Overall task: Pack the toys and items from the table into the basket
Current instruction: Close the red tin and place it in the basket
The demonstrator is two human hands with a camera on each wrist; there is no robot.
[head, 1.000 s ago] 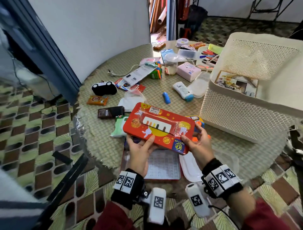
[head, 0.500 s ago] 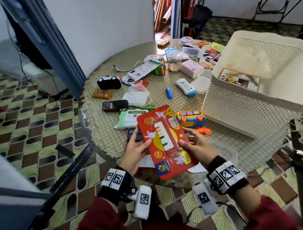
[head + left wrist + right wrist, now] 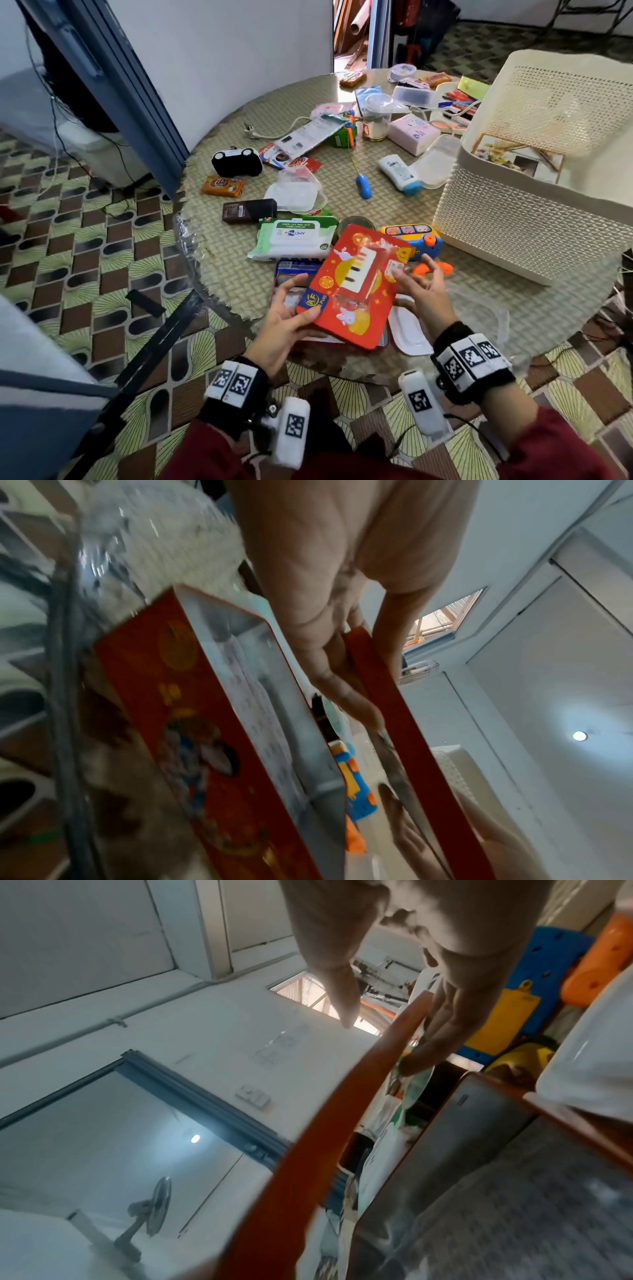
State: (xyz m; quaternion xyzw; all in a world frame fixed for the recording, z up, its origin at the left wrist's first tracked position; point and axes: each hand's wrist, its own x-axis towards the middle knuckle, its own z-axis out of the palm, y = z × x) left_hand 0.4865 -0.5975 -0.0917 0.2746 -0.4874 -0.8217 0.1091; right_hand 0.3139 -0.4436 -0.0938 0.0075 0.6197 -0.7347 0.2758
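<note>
now red toy box point(image 3: 354, 286) tilts between both hands

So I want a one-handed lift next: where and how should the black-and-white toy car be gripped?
Judging by shape, grip the black-and-white toy car across its narrow body from above, thumb on the near side, fingers on the far side. It sits upright and apart from the orange snack pack.
</note>
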